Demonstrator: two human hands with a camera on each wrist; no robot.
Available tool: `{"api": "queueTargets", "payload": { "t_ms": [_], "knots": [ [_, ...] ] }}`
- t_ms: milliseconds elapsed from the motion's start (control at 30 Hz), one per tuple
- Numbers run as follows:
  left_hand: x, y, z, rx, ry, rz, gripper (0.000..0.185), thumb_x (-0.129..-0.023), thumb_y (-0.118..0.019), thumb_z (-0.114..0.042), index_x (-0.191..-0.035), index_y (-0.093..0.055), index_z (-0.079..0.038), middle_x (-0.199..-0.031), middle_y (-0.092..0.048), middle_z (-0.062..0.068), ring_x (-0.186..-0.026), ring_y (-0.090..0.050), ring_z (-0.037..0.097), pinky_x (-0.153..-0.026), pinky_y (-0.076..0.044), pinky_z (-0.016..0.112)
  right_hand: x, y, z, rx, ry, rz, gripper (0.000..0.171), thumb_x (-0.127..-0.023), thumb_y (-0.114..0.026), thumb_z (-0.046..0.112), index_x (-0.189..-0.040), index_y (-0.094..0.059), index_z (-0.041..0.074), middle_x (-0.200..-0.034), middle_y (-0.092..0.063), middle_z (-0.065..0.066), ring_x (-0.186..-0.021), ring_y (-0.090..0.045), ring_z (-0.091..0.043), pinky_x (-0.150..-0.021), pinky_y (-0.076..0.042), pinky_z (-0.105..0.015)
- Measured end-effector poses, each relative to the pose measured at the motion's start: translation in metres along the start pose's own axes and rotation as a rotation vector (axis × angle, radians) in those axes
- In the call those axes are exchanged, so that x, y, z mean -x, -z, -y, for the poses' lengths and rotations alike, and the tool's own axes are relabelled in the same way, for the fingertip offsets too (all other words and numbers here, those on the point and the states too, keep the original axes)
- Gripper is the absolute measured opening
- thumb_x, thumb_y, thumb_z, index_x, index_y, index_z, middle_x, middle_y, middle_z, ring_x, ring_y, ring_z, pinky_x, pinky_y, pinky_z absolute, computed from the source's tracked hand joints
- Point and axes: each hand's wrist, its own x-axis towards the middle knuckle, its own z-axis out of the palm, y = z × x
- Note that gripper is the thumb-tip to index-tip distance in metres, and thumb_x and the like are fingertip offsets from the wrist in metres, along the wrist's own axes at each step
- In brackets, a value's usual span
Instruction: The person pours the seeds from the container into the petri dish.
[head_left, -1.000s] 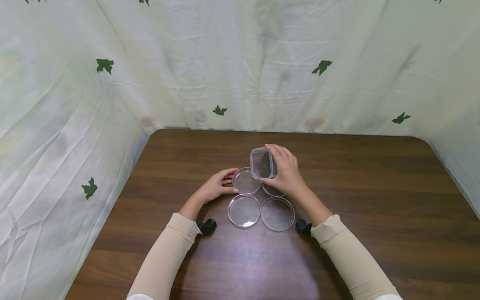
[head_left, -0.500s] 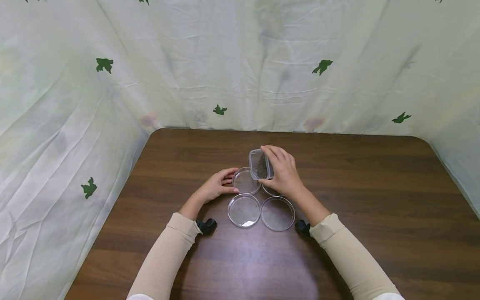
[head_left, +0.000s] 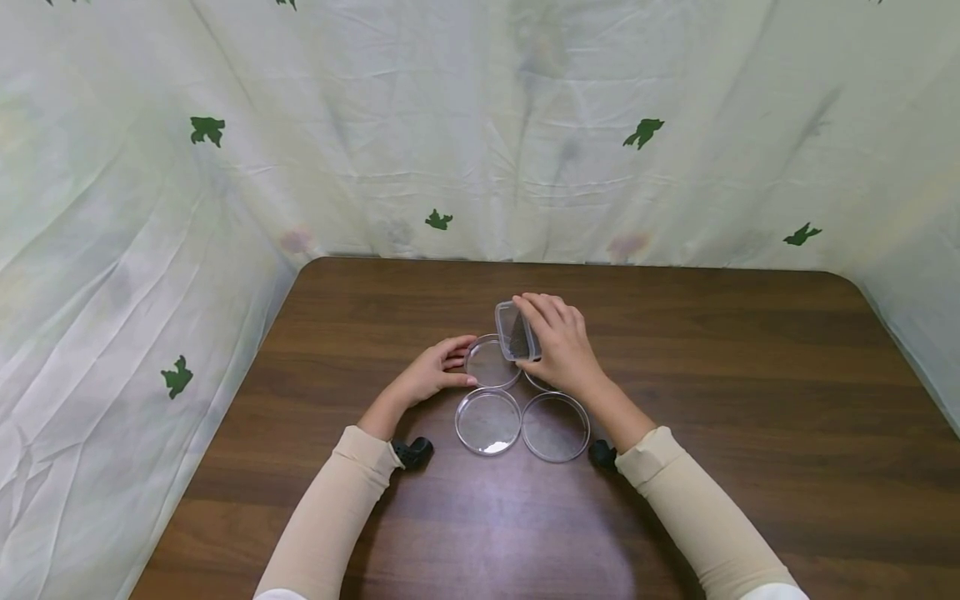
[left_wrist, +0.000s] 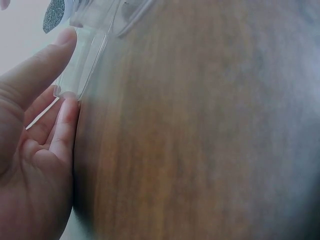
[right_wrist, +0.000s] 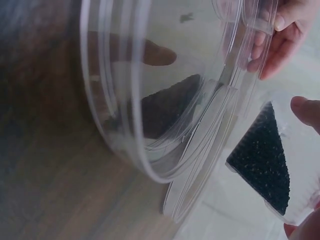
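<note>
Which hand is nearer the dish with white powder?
Left. The left hand grips the rear-left dish, just up-left of the powder dish. The right hand holds the tilted container farther back, above the dishes.

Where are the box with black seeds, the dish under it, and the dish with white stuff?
box (head_left: 517, 331), head view, its clear side wall
dish under it (head_left: 489, 364), head view, its bare floor
dish with white stuff (head_left: 487, 419), head view, its floor

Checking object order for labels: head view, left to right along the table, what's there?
Left hand → held dish → tilted container → right hand.
</note>
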Motion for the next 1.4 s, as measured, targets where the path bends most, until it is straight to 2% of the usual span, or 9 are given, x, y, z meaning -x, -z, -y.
{"api": "queueTargets", "payload": {
  "t_ms": [367,600,700,833,1067,1167,1267,1400],
  "knots": [
    [-0.002,0.000,0.003,0.021,0.005,0.007,0.063,-0.069,-0.062,0.002,-0.123,-0.029,0.006,-0.124,-0.031,0.023,-0.110,-0.033,0.035,-0.093,-0.028,0.041,0.001,-0.001,-0.001,0.026,0.031,0.012,0.095,-0.050,-0.076,0.033,-0.129,-0.027,0.019,-0.127,-0.030,-0.001,-0.115,-0.023,-0.025,-0.091,-0.020,-0.044],
    [-0.008,0.003,0.027,-0.027,0.005,-0.010,0.067,-0.067,-0.067,-0.012,-0.125,-0.033,-0.004,-0.123,-0.036,0.012,-0.109,-0.038,0.024,-0.091,-0.033,0.031,-0.001,-0.001,0.001,0.025,0.040,0.009,0.095,-0.049,-0.077,0.031,-0.129,-0.027,0.018,-0.127,-0.030,-0.002,-0.116,-0.022,-0.025,-0.092,-0.020,-0.044],
    [-0.009,0.004,0.030,-0.029,-0.011,-0.010,0.067,-0.067,-0.067,-0.014,-0.124,-0.034,-0.004,-0.124,-0.036,0.011,-0.109,-0.038,0.023,-0.091,-0.033,0.030,-0.002,-0.001,0.002,0.035,0.045,0.010,0.095,-0.049,-0.077,0.031,-0.129,-0.027,0.018,-0.127,-0.030,-0.002,-0.116,-0.022,-0.024,-0.092,-0.020,-0.045],
    [-0.008,0.004,0.028,-0.025,-0.011,-0.009,0.066,-0.067,-0.066,-0.012,-0.124,-0.034,-0.003,-0.125,-0.035,0.011,-0.110,-0.038,0.023,-0.091,-0.033,0.030,-0.003,0.000,0.003,0.048,0.046,0.020,0.096,-0.049,-0.077,0.031,-0.130,-0.026,0.019,-0.128,-0.029,-0.001,-0.117,-0.021,-0.023,-0.093,-0.019,-0.044],
    [-0.002,0.002,0.006,-0.008,-0.009,0.014,0.064,-0.071,-0.062,-0.001,-0.124,-0.029,0.004,-0.126,-0.030,0.020,-0.111,-0.033,0.032,-0.093,-0.029,0.039,-0.003,0.000,0.003,0.046,0.047,0.010,0.094,-0.051,-0.076,0.031,-0.130,-0.026,0.019,-0.127,-0.030,-0.003,-0.117,-0.021,-0.023,-0.094,-0.017,-0.044],
    [0.000,0.002,0.003,-0.012,-0.007,0.017,0.063,-0.071,-0.061,0.000,-0.125,-0.028,0.005,-0.127,-0.029,0.020,-0.111,-0.032,0.033,-0.093,-0.029,0.040,-0.003,0.000,0.003,0.049,0.052,0.008,0.093,-0.052,-0.075,0.032,-0.130,-0.025,0.018,-0.127,-0.030,-0.003,-0.116,-0.021,-0.024,-0.094,-0.017,-0.044],
    [-0.001,0.002,0.005,-0.012,-0.005,0.013,0.063,-0.071,-0.062,-0.001,-0.125,-0.029,0.004,-0.127,-0.029,0.019,-0.111,-0.033,0.032,-0.092,-0.029,0.040,-0.004,0.000,0.004,0.046,0.051,0.007,0.094,-0.052,-0.076,0.031,-0.130,-0.025,0.018,-0.127,-0.030,-0.003,-0.116,-0.021,-0.024,-0.094,-0.017,-0.045],
    [-0.005,0.004,0.017,-0.026,0.000,0.004,0.065,-0.070,-0.064,-0.007,-0.125,-0.031,0.000,-0.127,-0.032,0.014,-0.110,-0.035,0.027,-0.092,-0.032,0.035,-0.004,0.000,0.004,0.047,0.047,0.004,0.094,-0.051,-0.076,0.031,-0.130,-0.026,0.018,-0.127,-0.030,-0.003,-0.117,-0.021,-0.024,-0.094,-0.017,-0.045]
  ]
}}
